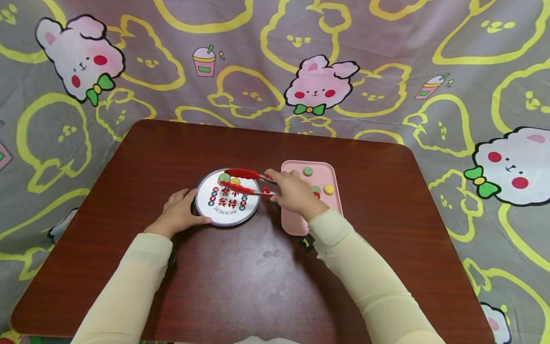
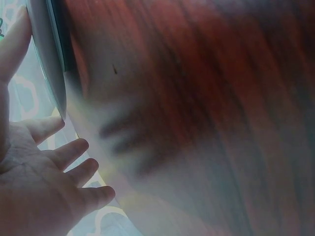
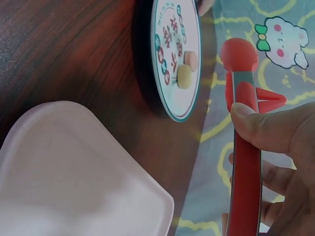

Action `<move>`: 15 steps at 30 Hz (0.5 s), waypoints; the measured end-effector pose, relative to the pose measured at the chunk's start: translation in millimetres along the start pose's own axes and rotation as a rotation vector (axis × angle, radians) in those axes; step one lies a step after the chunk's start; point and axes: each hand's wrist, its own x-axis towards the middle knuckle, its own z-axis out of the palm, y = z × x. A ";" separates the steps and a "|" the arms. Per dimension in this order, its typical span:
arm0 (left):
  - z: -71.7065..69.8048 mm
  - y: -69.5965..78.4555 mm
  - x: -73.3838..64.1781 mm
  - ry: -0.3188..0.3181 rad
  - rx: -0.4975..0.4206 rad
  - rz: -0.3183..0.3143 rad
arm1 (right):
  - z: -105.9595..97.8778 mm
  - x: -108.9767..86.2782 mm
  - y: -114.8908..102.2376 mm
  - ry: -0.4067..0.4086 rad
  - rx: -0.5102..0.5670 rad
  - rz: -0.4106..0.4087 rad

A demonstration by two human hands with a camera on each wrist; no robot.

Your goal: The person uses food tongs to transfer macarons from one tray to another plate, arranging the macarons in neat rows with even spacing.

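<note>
My right hand (image 1: 294,191) grips red-tipped tongs (image 1: 245,175), which reach left over a round white plate (image 1: 227,215) with red characters and a dark rim. A green macaron-like disc (image 1: 224,177) is between the tong tips, above the plate. On the plate itself lie a yellow disc (image 3: 184,76) and a pink disc (image 3: 191,60). My left hand (image 1: 178,212) touches the plate's left edge, thumb along the near rim; its other fingers extend, spread, in the left wrist view. The right hand overlaps part of a pink tray (image 1: 294,222).
On the tray to the right lie a green disc (image 1: 308,171), a yellow disc (image 1: 328,189) and another green disc partly behind the right hand. The brown table (image 1: 378,200) has rounded corners. A cartoon-printed cloth (image 1: 258,48) hangs behind and beside it.
</note>
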 end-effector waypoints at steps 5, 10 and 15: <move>-0.6 0.5 -1.0 -0.006 -0.001 -0.003 | 2.7 2.2 -3.8 -0.002 -0.012 -0.007; -0.2 0.5 -1.0 -0.009 -0.003 -0.011 | 5.4 5.7 -6.2 -0.020 -0.024 0.000; -0.2 0.1 -0.9 -0.009 0.000 -0.012 | 7.5 8.9 -7.7 -0.039 -0.035 0.013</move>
